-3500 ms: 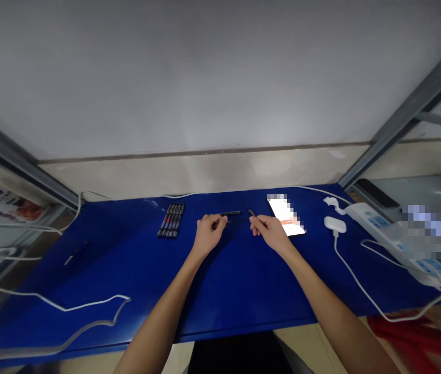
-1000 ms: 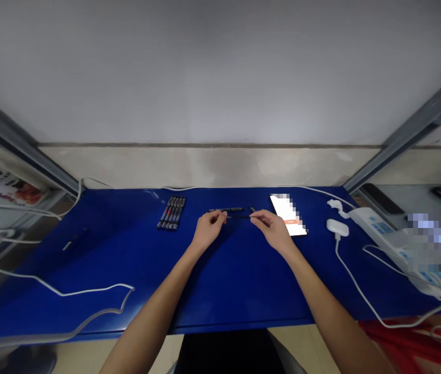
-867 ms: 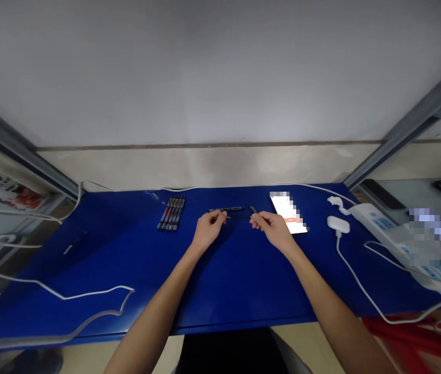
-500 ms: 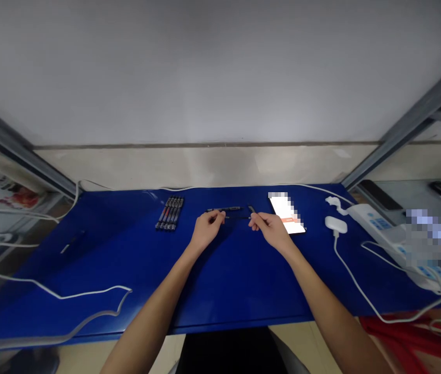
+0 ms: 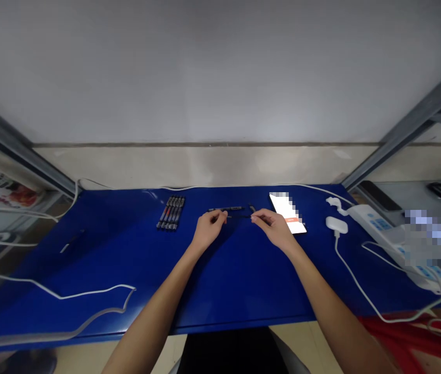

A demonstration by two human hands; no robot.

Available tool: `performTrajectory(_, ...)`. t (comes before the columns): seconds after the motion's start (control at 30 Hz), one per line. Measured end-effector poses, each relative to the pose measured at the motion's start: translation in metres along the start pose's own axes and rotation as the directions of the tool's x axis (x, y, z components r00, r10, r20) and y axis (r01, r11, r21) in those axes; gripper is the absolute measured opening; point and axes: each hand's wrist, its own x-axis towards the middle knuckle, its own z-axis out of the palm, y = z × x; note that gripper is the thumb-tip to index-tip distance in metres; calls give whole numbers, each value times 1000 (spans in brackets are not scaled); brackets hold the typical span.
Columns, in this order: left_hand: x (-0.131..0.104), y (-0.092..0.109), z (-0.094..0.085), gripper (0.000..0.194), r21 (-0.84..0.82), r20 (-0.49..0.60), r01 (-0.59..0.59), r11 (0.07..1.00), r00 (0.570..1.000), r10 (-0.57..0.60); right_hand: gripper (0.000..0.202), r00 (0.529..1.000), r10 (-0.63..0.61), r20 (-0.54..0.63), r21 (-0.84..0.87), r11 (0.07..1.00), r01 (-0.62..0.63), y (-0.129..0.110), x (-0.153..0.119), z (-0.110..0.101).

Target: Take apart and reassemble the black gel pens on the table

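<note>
Between my two hands a thin dark rod, like a pen refill, is stretched level above the blue table. My left hand pinches its left end, and my right hand pinches its right end. Just behind them lies a dark pen barrel, partly covered by my left fingers. A small dark piece rests beside my right fingertips. Several dark pens lie side by side left of my left hand, one with a red part.
A lit phone lies beyond my right hand. Farther right are a white case on a cable and a white power strip. White cables cross the left side; a dark object lies there. A wall stands behind.
My right hand has shifted slightly, its fingers now closer together at the rod's end. My left hand has moved very slightly right.
</note>
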Motion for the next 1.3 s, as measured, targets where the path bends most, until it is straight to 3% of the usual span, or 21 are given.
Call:
performTrajectory(0.27, 0, 1, -1, 42, 16, 16, -18, 1000, 1000, 18, 34, 999, 38, -1, -14, 999, -38, 0, 0, 0)
performTrajectory(0.4, -2, 2, 0, 45, 127, 62, -53, 990, 997, 45, 27, 999, 16, -34, -1, 1000, -16, 0, 0, 1)
performTrajectory(0.5, -5, 3, 2, 46, 280, 67, -172, 944, 985, 159, 24, 999, -6, -43, 13, 1000, 7, 1, 0, 3)
performTrajectory(0.63, -11, 5, 9, 43, 449, 117, -312, 837, 950, 291, 24, 998, -40, 41, -58, 997, 42, -3, -4, 9)
performTrajectory(0.83, -12, 5, 10, 42, 453, 178, -334, 827, 942, 283, 26, 986, -111, 127, -143, 981, 129, -5, -8, 20)
performTrajectory(0.97, -10, 6, 6, 40, 469, 143, -301, 830, 954, 265, 29, 990, -143, 17, -205, 968, 144, 5, -2, 12)
performTrajectory(1.07, -10, 6, 6, 41, 490, 108, -268, 829, 963, 247, 33, 965, -237, -110, -395, 902, 177, 18, 3, 4)
performTrajectory(1.17, -11, 7, 7, 41, 499, 82, -251, 829, 966, 243, 33, 945, -291, -153, -587, 796, 150, 30, 6, 1)
performTrajectory(1.3, -12, 9, 7, 42, 522, 67, -240, 818, 968, 241, 19, 945, -281, -166, -644, 757, 112, 38, 8, 4)
